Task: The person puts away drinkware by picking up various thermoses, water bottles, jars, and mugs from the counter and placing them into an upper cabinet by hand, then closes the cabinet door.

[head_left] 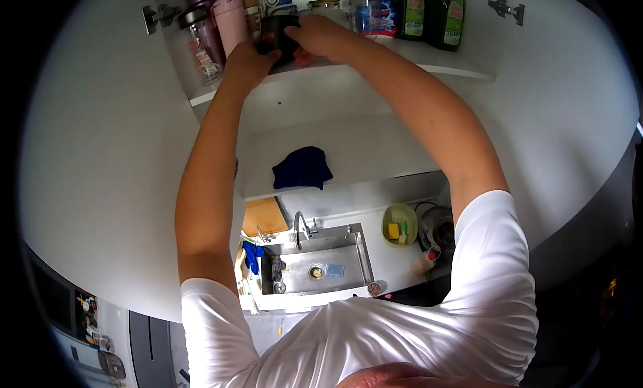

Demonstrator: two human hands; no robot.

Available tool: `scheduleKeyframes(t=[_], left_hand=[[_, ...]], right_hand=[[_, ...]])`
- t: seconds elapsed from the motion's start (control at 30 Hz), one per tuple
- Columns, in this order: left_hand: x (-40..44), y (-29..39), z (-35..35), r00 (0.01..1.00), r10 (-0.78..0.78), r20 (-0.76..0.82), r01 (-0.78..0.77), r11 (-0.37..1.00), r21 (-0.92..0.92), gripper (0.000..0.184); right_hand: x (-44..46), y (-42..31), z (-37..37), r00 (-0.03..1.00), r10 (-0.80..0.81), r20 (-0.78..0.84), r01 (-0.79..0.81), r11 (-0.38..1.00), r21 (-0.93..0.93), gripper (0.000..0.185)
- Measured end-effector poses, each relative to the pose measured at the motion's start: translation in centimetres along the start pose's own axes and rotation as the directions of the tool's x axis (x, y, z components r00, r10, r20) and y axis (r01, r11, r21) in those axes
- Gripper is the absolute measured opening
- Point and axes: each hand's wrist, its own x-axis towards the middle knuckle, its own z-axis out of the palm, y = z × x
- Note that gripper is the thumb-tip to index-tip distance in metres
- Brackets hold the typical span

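Note:
On the upper cabinet shelf, a dark, black-looking container stands between my two hands. My left hand closes on its lower left side, with the thumb across the front. From the right, my right hand grips its upper part. Something reddish shows just below my right hand; I cannot make out what it is. Close to my left hand are a pink tumbler and a clear bottle with a dark lid. The container's far side is hidden.
Green detergent bottles and a blue-labelled bag stand at the shelf's right. A dark blue cloth lies on the lower shelf. Below are a steel sink, a faucet and a green basin. Open cabinet doors flank both arms.

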Motion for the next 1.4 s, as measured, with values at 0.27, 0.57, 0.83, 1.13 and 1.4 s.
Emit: scheduleKeyframes(t=[0.27, 0.57, 0.83, 1.13, 1.4], left_hand=[[1.6, -1.2, 0.3, 1.0, 0.025, -0.011, -0.02, 0.953, 0.302, 0.042], [1.3, -0.7, -0.4, 0.998, -0.044, 0.041, 0.027, 0.933, 0.359, 0.052], [0.4, -0.4, 0.0, 0.998, 0.002, -0.07, 0.023, 0.933, 0.359, 0.06], [1.0, -1.8, 0.9, 0.994, 0.026, -0.106, 0.002, 0.965, 0.261, 0.069], [-0.1, -0.2, 0.6, 0.987, -0.01, -0.163, 0.061, 0.948, 0.313, 0.068]], right_hand=[[3.7, 1.8, 0.9, 0.977, -0.205, 0.064, 0.207, 0.818, -0.536, 0.044], [3.2, 1.0, -0.7, 0.991, -0.111, 0.07, 0.131, 0.871, -0.473, 0.037], [1.7, 1.4, -3.3, 0.975, -0.219, 0.035, 0.217, 0.907, -0.362, 0.035], [5.2, 2.9, -2.4, 0.944, -0.331, -0.009, 0.18, 0.536, -0.825, 0.03], [6.8, 3.8, -1.6, 0.988, -0.154, 0.019, 0.136, 0.799, -0.585, 0.023]])
